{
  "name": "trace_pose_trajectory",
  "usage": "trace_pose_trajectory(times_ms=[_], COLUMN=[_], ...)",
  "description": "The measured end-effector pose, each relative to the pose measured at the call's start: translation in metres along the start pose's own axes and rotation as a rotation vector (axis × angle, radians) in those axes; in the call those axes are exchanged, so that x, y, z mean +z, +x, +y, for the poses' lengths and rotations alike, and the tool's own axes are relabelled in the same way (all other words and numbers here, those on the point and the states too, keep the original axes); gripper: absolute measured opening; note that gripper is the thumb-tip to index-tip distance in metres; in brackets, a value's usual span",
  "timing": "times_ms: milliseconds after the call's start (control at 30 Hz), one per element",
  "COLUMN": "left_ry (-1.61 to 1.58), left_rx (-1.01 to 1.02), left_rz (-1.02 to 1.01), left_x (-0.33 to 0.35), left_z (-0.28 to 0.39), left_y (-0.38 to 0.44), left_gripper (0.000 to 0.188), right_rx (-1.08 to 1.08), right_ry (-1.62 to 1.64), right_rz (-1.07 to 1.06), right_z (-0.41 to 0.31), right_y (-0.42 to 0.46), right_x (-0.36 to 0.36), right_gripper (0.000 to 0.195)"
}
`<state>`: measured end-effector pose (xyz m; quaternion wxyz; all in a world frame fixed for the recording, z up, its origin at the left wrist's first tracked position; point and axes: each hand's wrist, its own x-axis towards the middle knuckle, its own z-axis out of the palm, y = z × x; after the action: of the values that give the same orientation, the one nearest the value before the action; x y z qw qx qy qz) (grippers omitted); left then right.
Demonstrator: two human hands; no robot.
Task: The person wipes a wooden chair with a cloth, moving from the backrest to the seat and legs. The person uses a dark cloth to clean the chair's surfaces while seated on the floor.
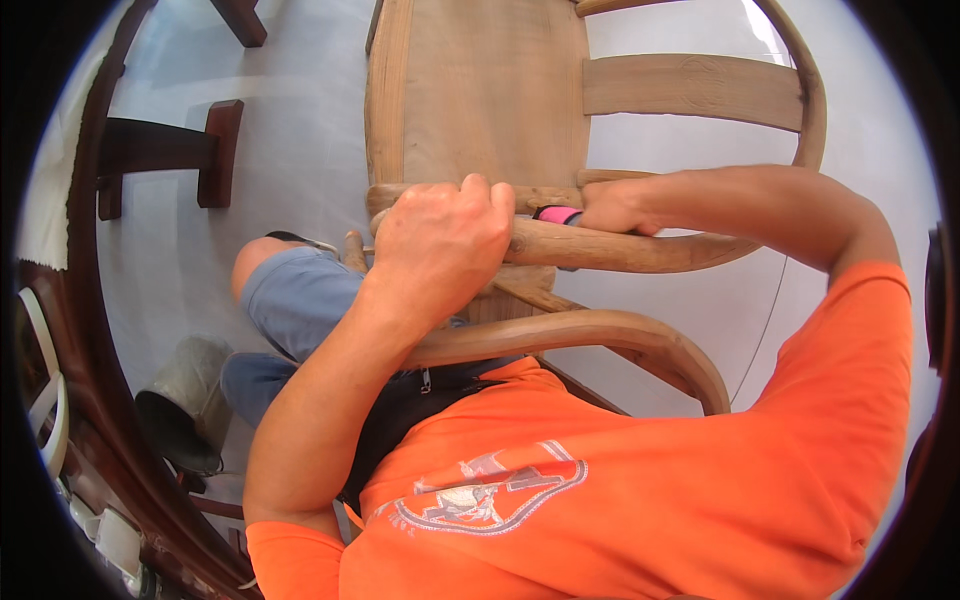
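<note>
Before me stands a wooden armchair with a broad seat (491, 90), a curved top rail and a flat carved back splat (694, 86). My left hand (446, 244) is closed over the front end of its near armrest (622, 247). Behind that armrest, my right hand (619, 206) grips a pink and grey item (559, 215), perhaps a cloth or pad, low beside the seat's near side. The armrest hides part of this item, along with some of my right fingers. A second curved wooden armrest (555, 334) passes close in front of my body.
A dark red-brown wooden table (82, 352) runs along the left, bearing a pale cloth (64, 150) and white cups (116, 540). Dark wooden feet (220, 154) stand on the pale floor (300, 135). Near my knees is a dark bin (176, 427) with a clear plastic liner.
</note>
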<state>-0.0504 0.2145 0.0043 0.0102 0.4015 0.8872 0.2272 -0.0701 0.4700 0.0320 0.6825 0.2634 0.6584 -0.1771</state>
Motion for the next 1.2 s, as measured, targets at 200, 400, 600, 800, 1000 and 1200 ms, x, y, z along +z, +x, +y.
trace_pose_trajectory(times_ms=[200, 400, 600, 800, 1000, 1200], left_ry=[0.021, -0.006, -0.081, -0.309, -0.880, -1.216], left_rx=[0.008, 0.001, -0.015, -0.148, -0.343, -0.482], left_rz=[0.027, 0.064, 0.071, 0.368, 0.417, 0.160], left_x=[0.004, 0.008, 0.001, -0.017, -0.062, -0.083], left_z=[-0.002, -0.002, -0.002, -0.054, -0.078, -0.072], left_y=[-0.001, -0.001, 0.004, -0.042, -0.019, -0.022], left_gripper=[0.014, 0.018, 0.041, 0.076, 0.067, 0.062], right_rx=[0.059, 0.055, -0.207, -0.734, -1.201, -1.260], right_ry=[-0.150, -0.062, -0.292, -0.179, -0.460, -0.567], right_rz=[-0.043, -0.105, 0.063, 0.635, 0.992, 1.022], right_z=[-0.008, -0.030, -0.033, -0.040, -0.088, -0.146], right_y=[0.126, 0.115, 0.082, 0.010, -0.066, -0.090], right_x=[-0.013, -0.010, -0.025, -0.038, 0.016, 0.052], right_gripper=[0.034, 0.038, 0.042, 0.056, 0.050, 0.053])
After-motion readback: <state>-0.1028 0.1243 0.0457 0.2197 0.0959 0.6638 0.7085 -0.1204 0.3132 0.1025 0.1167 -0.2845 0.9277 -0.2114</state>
